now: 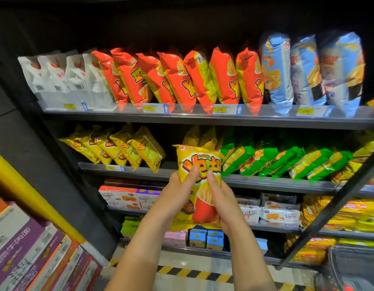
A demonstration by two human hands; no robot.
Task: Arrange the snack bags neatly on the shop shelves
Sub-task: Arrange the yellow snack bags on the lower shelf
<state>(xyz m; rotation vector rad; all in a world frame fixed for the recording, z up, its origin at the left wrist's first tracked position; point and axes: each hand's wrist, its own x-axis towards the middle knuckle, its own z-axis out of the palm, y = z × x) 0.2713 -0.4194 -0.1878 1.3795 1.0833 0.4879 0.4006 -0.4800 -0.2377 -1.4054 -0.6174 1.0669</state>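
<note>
Several shelves (203,119) are shown, stacked one above another in a dark shop unit. On the top shelf, white bags (62,76), red bags (177,80) and blue bags (307,70) are stood upright in rows. On the middle shelf (156,172), yellow bags (119,148) are leaned at the left and green bags (276,160) at the right; a gap is left between them, with two more yellow packs (200,137) at its back. Small boxes (127,198) are packed on the lower shelves. One yellow snack bag (199,162) is held upright just in front of that gap, gripped by the left hand (179,190) and the right hand (221,196), fingers curled over its front. Placing is judged to be the step in hand. Next, the bag would need to be pushed into the gap and stood straight.
</note>
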